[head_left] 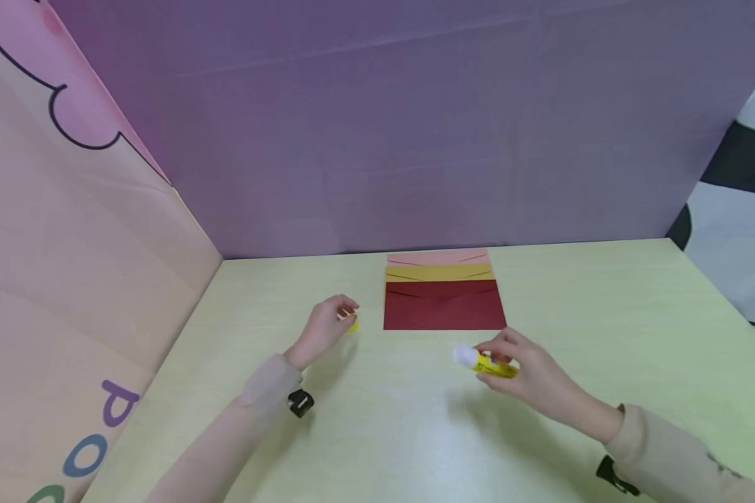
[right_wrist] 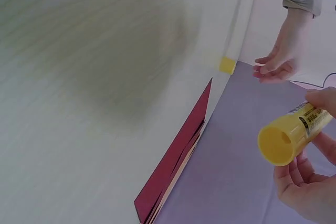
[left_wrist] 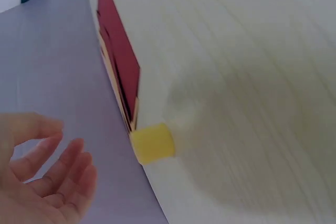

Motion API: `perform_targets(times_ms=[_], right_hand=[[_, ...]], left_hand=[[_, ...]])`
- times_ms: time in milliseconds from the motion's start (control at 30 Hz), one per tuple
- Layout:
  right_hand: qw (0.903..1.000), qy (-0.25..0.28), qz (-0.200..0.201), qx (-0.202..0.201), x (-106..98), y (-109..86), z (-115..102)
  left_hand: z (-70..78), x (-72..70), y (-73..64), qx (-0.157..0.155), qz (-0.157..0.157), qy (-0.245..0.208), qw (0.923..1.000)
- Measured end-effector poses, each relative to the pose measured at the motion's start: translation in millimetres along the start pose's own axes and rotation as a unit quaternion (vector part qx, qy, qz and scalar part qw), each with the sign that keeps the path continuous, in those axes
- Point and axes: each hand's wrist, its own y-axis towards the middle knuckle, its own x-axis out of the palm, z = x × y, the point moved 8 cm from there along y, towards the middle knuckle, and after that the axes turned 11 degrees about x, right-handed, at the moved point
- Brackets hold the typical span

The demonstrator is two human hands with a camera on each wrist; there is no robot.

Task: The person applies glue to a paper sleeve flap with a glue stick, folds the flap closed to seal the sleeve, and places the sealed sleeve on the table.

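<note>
A yellow glue stick (head_left: pixel 495 366) is gripped between the thumb and fingers of my right hand (head_left: pixel 528 363), held above the table with its white end pointing left. In the right wrist view its round yellow base (right_wrist: pixel 276 146) faces the camera. My left hand (head_left: pixel 323 327) hovers over the table, fingers loosely bent and holding nothing. Beside it a yellow cap (left_wrist: pixel 153 144) stands on the table, apart from the fingers. Behind and between the hands lie overlapping envelopes: a dark red one (head_left: pixel 443 312) in front, a yellow one (head_left: pixel 437 273), and a pink one (head_left: pixel 440 258) farthest back.
The pale table (head_left: pixel 377 433) meets a purple backdrop (head_left: pixel 377 140) along its far edge, close behind the pink envelope. A printed light panel (head_left: pixel 101 265) rises along the left side. Black-and-white fabric (head_left: pixel 742 209) hangs beyond the right edge.
</note>
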Motion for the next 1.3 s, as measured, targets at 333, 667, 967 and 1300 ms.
perform_targets(times_ms=[333, 667, 967, 1300], right_hand=[[0.9987, -0.035, 0.012, -0.035, 2, -0.9, 1], [0.9985, -0.037, 0.013, -0.039, 3, -1.5, 2], [0.9982, -0.032, 0.017, -0.048, 3, -2.8, 1], [0.9977, -0.047, 0.021, -0.043, 2, -2.8, 0]], left_hand=[[-15.0, 18.6, 4.2, 0.022, -0.065, 0.081, 0.9944], [-16.6, 24.0, 7.3, 0.047, -0.060, 0.115, 0.9904], [-21.3, 22.4, 6.5, 0.044, -0.050, 0.120, 0.9906], [-20.3, 6.3, 5.6, 0.008, 0.026, 0.031, 0.9991]])
